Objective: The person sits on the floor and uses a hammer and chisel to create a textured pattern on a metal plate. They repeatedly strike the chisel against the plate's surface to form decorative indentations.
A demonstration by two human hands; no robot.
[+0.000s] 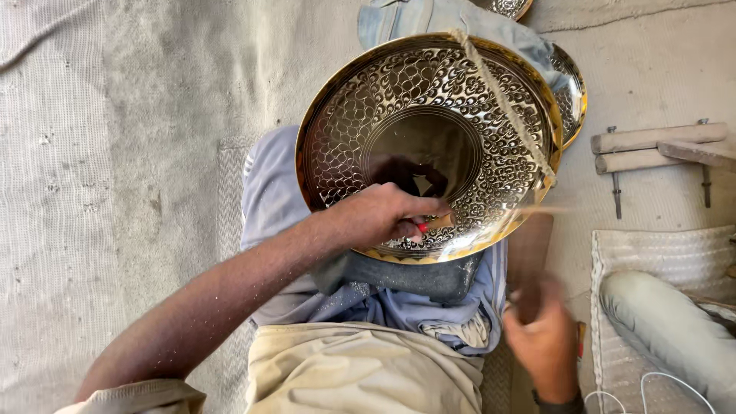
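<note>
Glossy engraved brass plate point(429, 138); rough twine point(502, 100); matt cloth point(383, 307).

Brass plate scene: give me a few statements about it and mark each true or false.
1. The brass plate is engraved with a scale-like pattern. True.
2. The left hand rests on the plate's lower rim, gripping a small tool. True.
3. The right hand lies on the plate's centre. False: it is off the plate, below and to its right, blurred.
4. A rope runs across the plate. True.
5. The plate lies flat on bare floor. False: it is propped over the person's cloth-covered lap.
</note>
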